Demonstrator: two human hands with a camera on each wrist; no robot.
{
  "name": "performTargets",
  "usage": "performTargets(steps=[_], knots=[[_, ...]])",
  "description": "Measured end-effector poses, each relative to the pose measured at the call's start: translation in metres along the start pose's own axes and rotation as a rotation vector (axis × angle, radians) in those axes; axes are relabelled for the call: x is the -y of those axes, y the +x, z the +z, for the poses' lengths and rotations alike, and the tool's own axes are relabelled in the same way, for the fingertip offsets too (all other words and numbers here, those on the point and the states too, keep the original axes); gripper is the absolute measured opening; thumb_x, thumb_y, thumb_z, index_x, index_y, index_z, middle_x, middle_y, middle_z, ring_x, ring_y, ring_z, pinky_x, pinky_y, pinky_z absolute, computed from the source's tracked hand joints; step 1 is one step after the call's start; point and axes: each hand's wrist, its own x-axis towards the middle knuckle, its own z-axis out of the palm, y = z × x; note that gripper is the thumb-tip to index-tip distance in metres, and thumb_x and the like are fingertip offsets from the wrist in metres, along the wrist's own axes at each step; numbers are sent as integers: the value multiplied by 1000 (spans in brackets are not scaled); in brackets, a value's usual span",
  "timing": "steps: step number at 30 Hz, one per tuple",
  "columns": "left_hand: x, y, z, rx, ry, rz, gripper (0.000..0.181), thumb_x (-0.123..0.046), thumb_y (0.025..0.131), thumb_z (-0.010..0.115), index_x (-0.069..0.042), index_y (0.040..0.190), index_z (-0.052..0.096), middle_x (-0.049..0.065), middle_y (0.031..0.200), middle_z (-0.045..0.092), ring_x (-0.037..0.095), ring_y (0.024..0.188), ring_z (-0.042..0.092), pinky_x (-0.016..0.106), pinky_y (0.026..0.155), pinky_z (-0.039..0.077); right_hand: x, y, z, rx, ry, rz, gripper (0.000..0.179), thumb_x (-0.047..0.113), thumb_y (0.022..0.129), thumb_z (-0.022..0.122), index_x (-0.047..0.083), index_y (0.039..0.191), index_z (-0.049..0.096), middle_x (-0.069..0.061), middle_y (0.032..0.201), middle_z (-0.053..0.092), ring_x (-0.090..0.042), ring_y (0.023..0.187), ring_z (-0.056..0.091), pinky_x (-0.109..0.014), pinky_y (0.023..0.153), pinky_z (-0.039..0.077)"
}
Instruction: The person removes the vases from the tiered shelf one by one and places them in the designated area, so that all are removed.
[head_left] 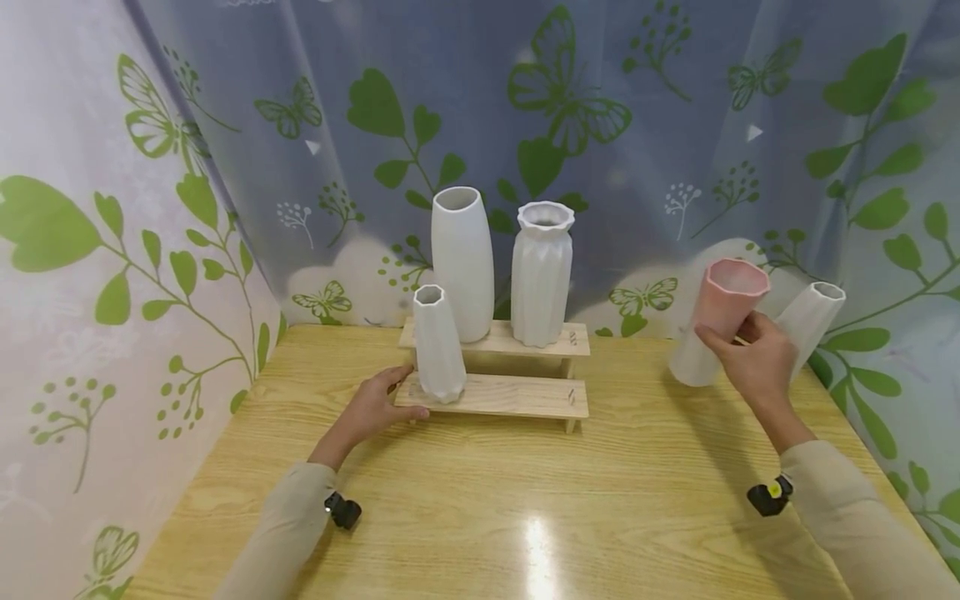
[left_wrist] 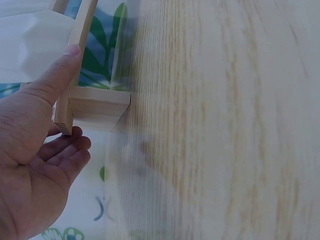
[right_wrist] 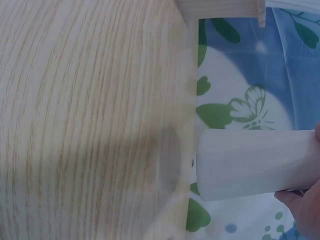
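Observation:
My right hand (head_left: 761, 362) grips a vase (head_left: 723, 293), pink at the top and white below, its base close over the tabletop at the right. In the right wrist view the white lower part of this vase (right_wrist: 255, 162) and a few fingers (right_wrist: 305, 210) show. At the left end of a two-step wooden stand (head_left: 517, 396), my left hand (head_left: 375, 404) holds the lower board, thumb along its front edge. A small white faceted vase (head_left: 440, 346) stands on that board. The upper step bears a tall smooth white vase (head_left: 462, 267) and a fluted white vase (head_left: 542, 283).
Another slim white vase (head_left: 813, 321) stands behind my right hand, partly hidden by it. A wood-grain table (head_left: 480, 492) lies beneath everything. Curtains (head_left: 465, 100) with green leaves and butterflies hang close behind and at both sides.

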Motion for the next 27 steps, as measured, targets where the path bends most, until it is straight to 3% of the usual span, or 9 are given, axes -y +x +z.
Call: performTargets(steps=[27], knots=[[-3,0,-1,3,16,-10,98,-43,82,86,3,155,39,23,157,42,42,144,41,55,115,43,-25,4,5,-31,-57,92,62,35,83,87,3,132,67,-21,124,71,11,89,54,-6,76,49]])
